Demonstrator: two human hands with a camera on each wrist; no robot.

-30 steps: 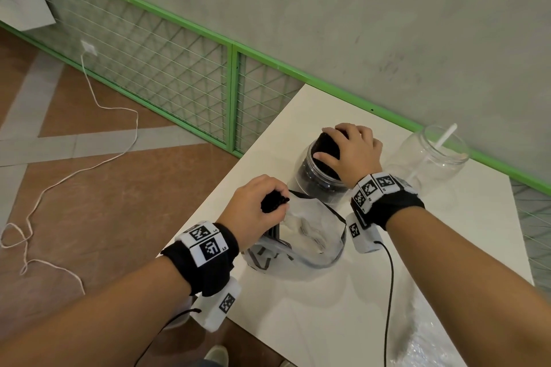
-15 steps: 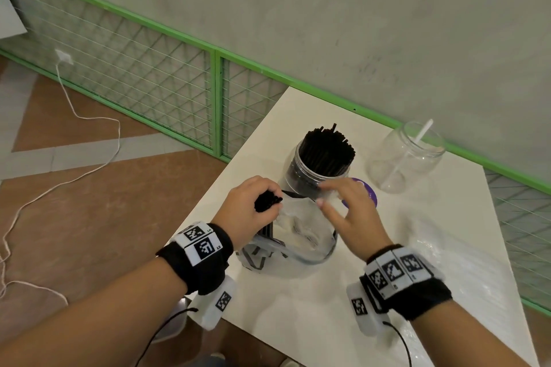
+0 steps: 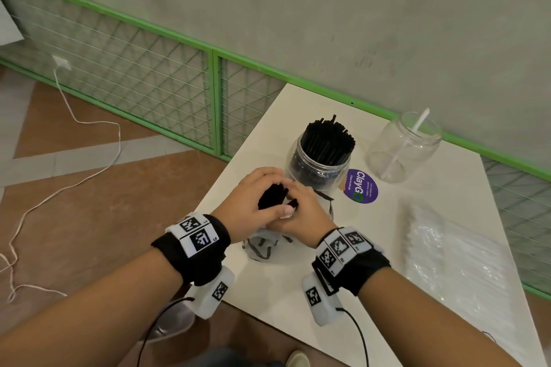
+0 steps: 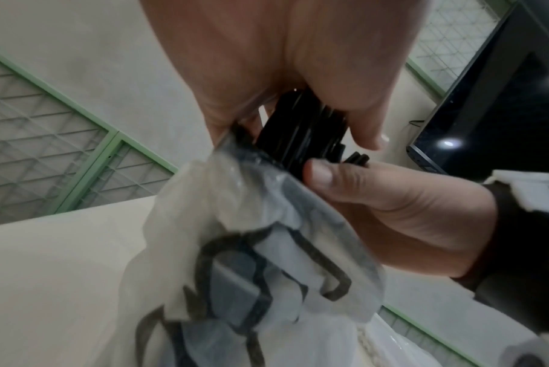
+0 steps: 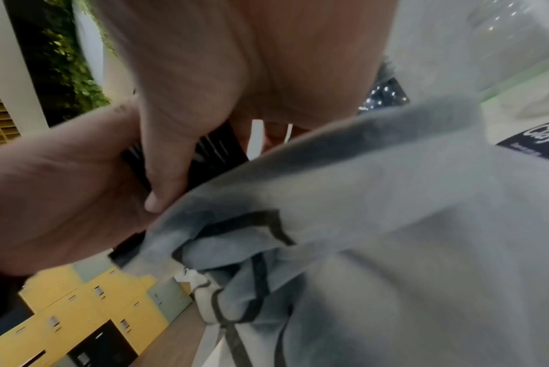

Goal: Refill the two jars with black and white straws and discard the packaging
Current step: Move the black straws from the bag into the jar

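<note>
White table [image 3: 417, 247]: pack of white straws [image 3: 456, 259] flat at 4 o'clock; clear jar [image 3: 402, 146] at 1 o'clock holding one white straw [image 3: 417, 125]; jar [image 3: 320, 164] at 12 o'clock, packed with upright black straws [image 3: 328, 140]. Printed plastic bag [image 4: 251, 248], slack, at 7 o'clock of the full jar; from its mouth projects a small bundle of black straws [image 4: 301, 134], left hand [image 3: 253, 202] clasped round bundle and bag neck, right hand [image 3: 301, 214] touching it, thumb and fingers pinching the same bundle
</note>
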